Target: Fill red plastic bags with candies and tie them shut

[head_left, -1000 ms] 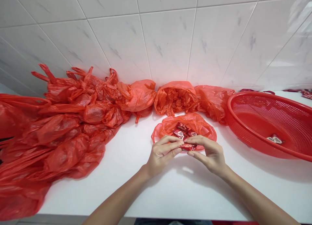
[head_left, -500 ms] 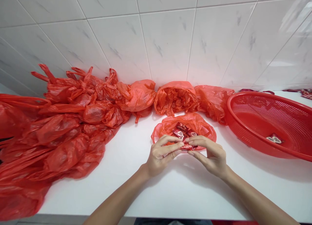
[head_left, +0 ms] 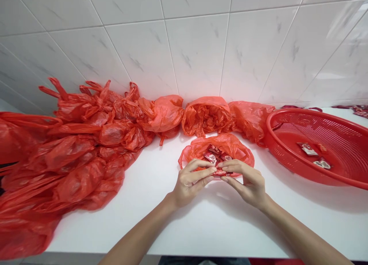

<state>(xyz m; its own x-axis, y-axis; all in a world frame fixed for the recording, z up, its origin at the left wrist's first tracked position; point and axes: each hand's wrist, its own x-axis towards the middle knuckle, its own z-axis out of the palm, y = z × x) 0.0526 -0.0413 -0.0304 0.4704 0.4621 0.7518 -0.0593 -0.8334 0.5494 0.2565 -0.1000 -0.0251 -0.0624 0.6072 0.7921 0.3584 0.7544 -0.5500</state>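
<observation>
An opened red plastic bag [head_left: 191,152] lies on the white table with several small dark-red wrapped packets [head_left: 212,157] inside, some bearing white labels. My left hand [head_left: 193,180] is closed in a pinch at the near rim of this bag. Opposite it, my right hand [head_left: 247,180] pinches the same near side, its fingertips close to the left ones. Thin red film shows around the fingers of both hands, and the fingertips partly cover the nearest packets.
Filled red bags [head_left: 77,157] are heaped along the left side, and several more bags [head_left: 166,113] line the tiled wall [head_left: 195,50]. At right stands a red perforated basket [head_left: 290,169], holding a few packets [head_left: 308,149]. The white table [head_left: 161,226] ends just before my body.
More packets now show in the red basket, where a single one was visible before. My hands have stayed almost still at the bag's near rim.
</observation>
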